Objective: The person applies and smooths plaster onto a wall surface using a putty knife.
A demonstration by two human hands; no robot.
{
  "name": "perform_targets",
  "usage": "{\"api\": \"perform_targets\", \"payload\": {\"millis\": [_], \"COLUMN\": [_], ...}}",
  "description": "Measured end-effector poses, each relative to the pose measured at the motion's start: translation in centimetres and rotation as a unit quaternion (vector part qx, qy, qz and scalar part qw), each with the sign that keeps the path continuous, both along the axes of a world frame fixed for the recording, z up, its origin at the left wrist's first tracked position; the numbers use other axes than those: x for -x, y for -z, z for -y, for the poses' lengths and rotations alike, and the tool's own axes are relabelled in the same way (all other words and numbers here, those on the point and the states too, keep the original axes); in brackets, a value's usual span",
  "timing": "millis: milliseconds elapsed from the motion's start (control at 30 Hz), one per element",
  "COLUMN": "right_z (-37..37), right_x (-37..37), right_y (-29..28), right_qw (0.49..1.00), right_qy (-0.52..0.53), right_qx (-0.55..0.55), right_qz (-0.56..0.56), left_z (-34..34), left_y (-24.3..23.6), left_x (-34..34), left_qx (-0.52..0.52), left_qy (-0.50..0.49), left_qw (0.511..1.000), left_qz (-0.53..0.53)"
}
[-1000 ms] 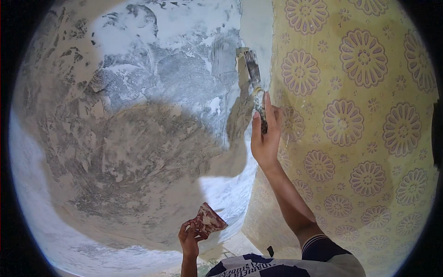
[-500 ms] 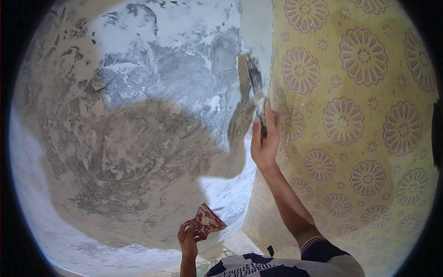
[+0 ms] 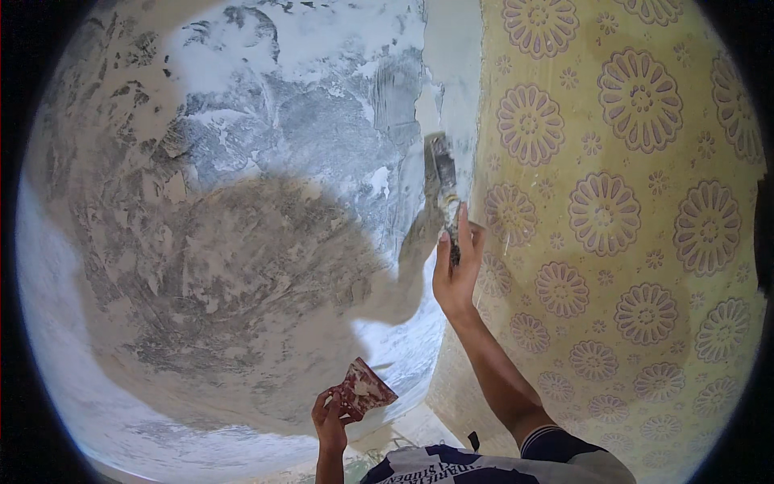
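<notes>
Two bare hands are in view, each with one tool. The right hand [image 3: 456,282], the farther of the two, has its fingers clamped on the handle of one putty knife [image 3: 445,166], the index finger lying along it. The knife's single metal blade points to the far side, over the plaster near the corner where two walls meet; whether its edge touches the plaster is too hard to tell. The left hand [image 3: 329,421], nearer and to the left, has its fingers closed on the narrow left end of one dark red flat spreader [image 3: 364,390], smeared with pale plaster, its broad edge facing right. Of the two walls, the left is a rough plastered wall [image 3: 290,121] in patchy grey and white; the right is a yellow patterned wall [image 3: 556,167] bearing more than a dozen large purple flower medallions [image 3: 642,99], with small flowers between them. One smooth pale grey strip [image 3: 453,48] runs along the corner at the far side. One dark sleeve [image 3: 559,440] with pale cuff stripes and one dark-and-white shirt [image 3: 516,469] show at the near edge.
</notes>
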State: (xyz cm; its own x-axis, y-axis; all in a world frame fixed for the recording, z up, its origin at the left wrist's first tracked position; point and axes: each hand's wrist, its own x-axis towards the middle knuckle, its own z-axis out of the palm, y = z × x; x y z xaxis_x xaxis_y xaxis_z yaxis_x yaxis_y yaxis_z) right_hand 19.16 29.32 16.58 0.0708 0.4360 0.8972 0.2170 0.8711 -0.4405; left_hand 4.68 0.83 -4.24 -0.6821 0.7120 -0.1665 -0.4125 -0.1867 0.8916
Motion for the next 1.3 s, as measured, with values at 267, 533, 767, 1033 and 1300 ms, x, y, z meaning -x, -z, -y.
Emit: {"api": "perform_targets", "payload": {"millis": [267,533,767,1033,1300], "right_z": [-1.4,0.5,-0.4,-0.5,0.9], "right_x": [0.8,1.2,0.3,1.6,0.6], "right_y": [-7.9,0.6,-4.8,-2.7,0.3], "right_qw": [0.999,1.0,1.0,0.999,1.0], "right_qy": [-0.029,-0.002,-0.027,-0.038,-0.024], "right_qx": [-0.042,0.011,-0.012,-0.002,0.015], "right_qz": [0.0,0.018,-0.01,0.011,0.009], "left_z": [-0.1,0.1,-0.7,-0.5,-0.3], "left_y": [0.2,0.1,-0.2,-0.2,0.3], "left_x": [0.0,0.1,0.2,0.0,0.7], "left_qx": [-0.019,-0.004,-0.01,-0.027,-0.011], "left_qy": [0.009,0.014,0.024,0.012,0.007], "left_qw": [1.0,1.0,1.0,1.0,1.0], "left_qz": [-0.007,-0.014,-0.011,-0.004,-0.018]}}
